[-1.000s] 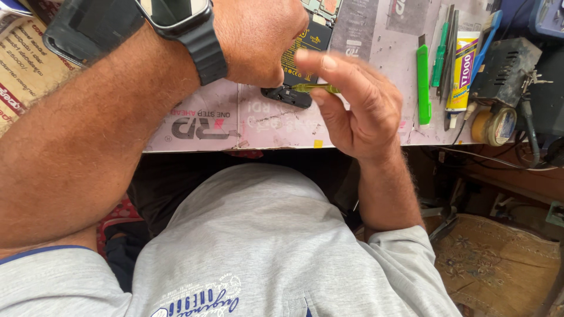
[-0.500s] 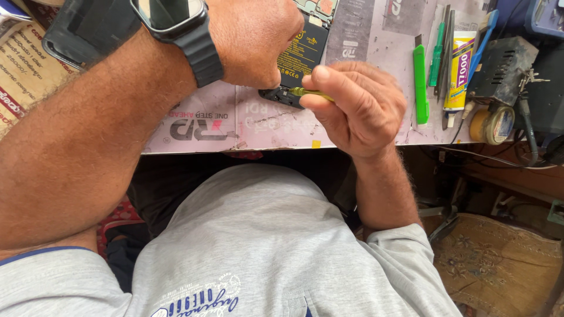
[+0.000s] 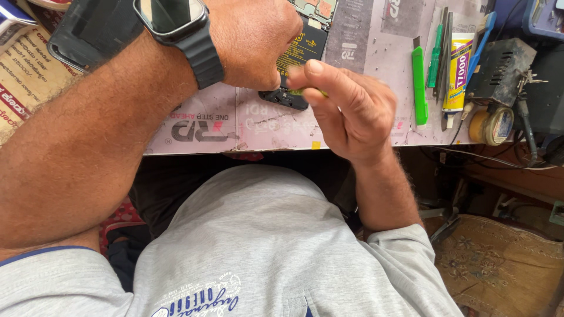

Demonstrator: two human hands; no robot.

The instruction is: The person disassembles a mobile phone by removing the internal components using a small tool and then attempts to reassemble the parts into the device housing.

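Note:
An opened phone [image 3: 301, 54] with its black battery showing lies on the pinkish work mat [image 3: 364, 35]. My left hand [image 3: 255, 41], a black smartwatch [image 3: 176, 23] on its wrist, presses down on the phone's left side and hides part of it. My right hand [image 3: 349, 108] is curled at the phone's lower end, pinching a thin yellow-green tool [image 3: 305, 91] whose tip touches the phone's bottom edge. Most of the tool is hidden by the fingers.
A green knife-like tool [image 3: 418, 85], tweezers and screwdrivers [image 3: 439, 47], a yellow glue tube [image 3: 457, 73] and a tape roll [image 3: 492, 125] lie right of the phone. A dark box [image 3: 499, 64] with cables stands at far right. The table edge runs just below my hands.
My right hand has closed from spread fingers into a pinch and moved up and left onto the phone's lower end. The left hand stays put.

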